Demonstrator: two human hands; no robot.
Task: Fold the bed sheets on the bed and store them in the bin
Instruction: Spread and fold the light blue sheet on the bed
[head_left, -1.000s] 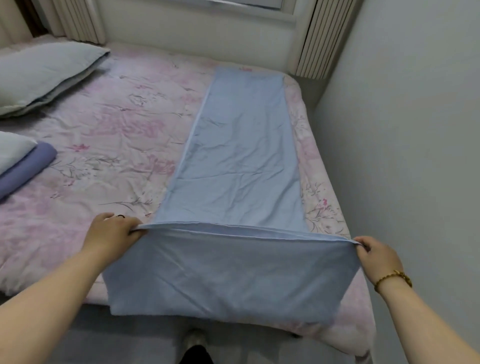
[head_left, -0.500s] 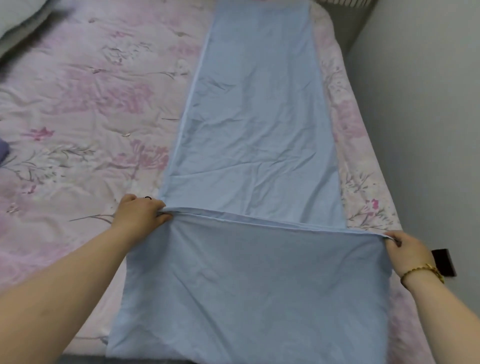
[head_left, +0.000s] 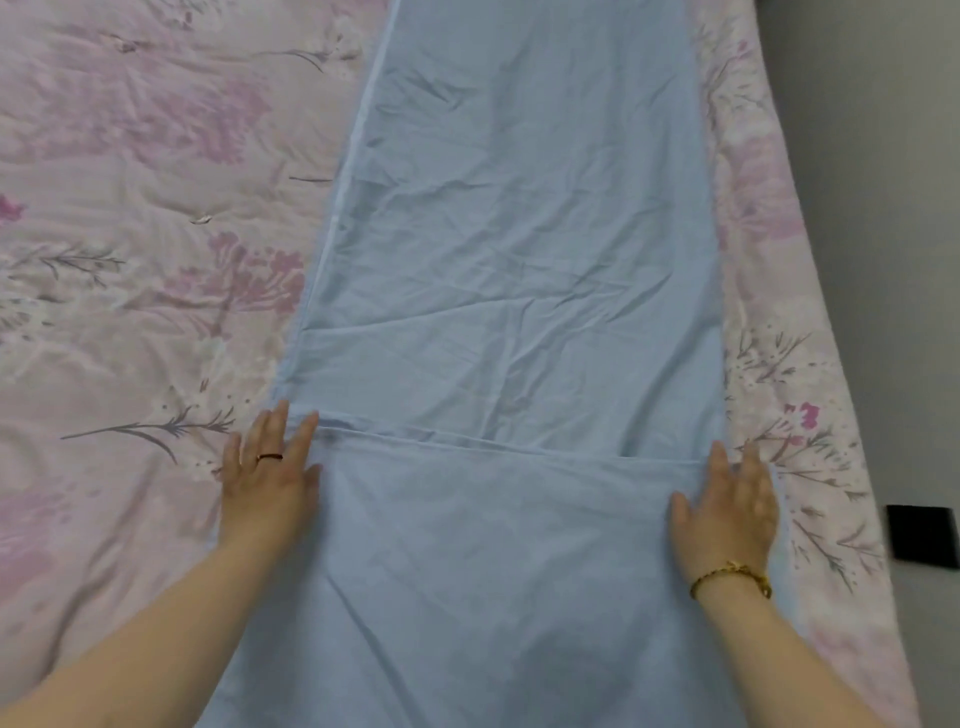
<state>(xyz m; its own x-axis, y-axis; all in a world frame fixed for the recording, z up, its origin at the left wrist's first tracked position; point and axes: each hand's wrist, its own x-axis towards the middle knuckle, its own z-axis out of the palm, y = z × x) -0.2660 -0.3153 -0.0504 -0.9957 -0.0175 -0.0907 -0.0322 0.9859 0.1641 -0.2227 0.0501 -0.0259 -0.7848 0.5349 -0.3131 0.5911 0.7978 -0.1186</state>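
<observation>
Your left hand (head_left: 267, 483) lies flat, palm down, across the left border of the light blue sheet (head_left: 519, 234). Its fingers are straight and a little apart, gripping nothing. A dark ring (head_left: 269, 457) sits on 1 of them.

Your right hand (head_left: 727, 512) presses flat on the sheet's right border in the same way. Its fingers are straight and slightly spread, the thumb is out toward the middle of the cloth, and a gold bracelet (head_left: 730, 577) circles the wrist.

The sheet runs as 1 long strip away from your fingertips and past the top of the view, resting on the pink floral quilt (head_left: 130, 208). Its near end is turned over onto itself as a flap (head_left: 493, 545) that fills the space between your 2 hands and forearms. The flap's free edge (head_left: 493, 441) runs across from the fingertips of your left hand to those of your right, slanting a little. Soft creases cross the cloth beyond your fingertips.

The quilt shows outside both hands, broadly beyond your left little finger and as a narrow band beyond your right. Past that band stands a grey wall (head_left: 883, 208), with a small black object (head_left: 922, 535) low beside it, level with your right hand.
</observation>
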